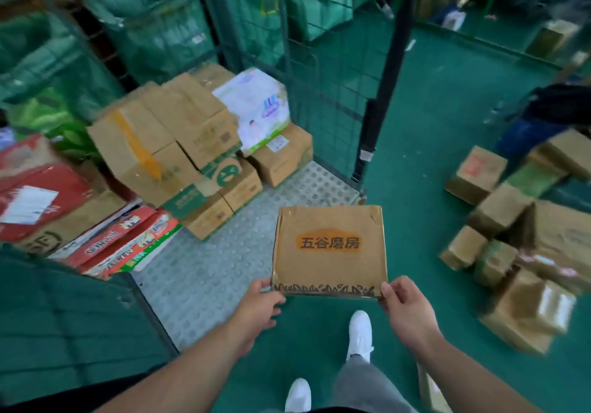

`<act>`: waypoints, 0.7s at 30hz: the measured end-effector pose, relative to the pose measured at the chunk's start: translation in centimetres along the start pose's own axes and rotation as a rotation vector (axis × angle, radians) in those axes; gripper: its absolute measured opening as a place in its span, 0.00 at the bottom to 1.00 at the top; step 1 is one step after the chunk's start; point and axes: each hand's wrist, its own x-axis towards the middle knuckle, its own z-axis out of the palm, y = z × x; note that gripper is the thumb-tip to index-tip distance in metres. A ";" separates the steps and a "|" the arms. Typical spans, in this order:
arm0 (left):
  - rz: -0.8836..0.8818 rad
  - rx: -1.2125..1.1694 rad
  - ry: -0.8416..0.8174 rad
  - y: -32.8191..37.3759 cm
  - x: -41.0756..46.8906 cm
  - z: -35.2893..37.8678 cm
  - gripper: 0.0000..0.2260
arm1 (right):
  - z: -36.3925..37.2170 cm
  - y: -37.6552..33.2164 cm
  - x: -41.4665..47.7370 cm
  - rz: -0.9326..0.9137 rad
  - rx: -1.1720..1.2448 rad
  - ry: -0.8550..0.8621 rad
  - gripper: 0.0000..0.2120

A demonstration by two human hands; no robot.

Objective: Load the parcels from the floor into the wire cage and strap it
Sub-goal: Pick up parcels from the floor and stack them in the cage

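Observation:
I hold a flat brown cardboard parcel [329, 249] with an orange printed label in front of me, above the green floor. My left hand [259, 308] grips its near left corner and my right hand [404, 312] grips its near right corner. The wire cage [323, 70] stands open just ahead, its studded metal floor [204, 272] partly bare. Inside it, several brown boxes [179, 150] and a white pack [256, 108] are stacked at the back.
Red packs and cartons [118, 243] lie along the cage's left side. More parcels [518, 243] are heaped on the floor at the right. Green sacks [150, 19] hang behind. A person [543, 115] stands at the far right. My white shoes [359, 332] are below the parcel.

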 end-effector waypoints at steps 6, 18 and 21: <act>-0.013 -0.185 0.150 7.2 3.4 0.2 0.15 | -0.3 -8.3 11.2 -0.135 -0.103 -0.162 0.15; 0.042 -0.441 0.348 19.8 9.6 -5.9 0.23 | 4.1 -27.9 23.6 -0.406 -0.273 -0.312 0.14; 0.138 -0.485 0.345 23.2 12.4 -8.9 0.23 | 6.4 -32.5 25.4 -0.433 -0.271 -0.234 0.13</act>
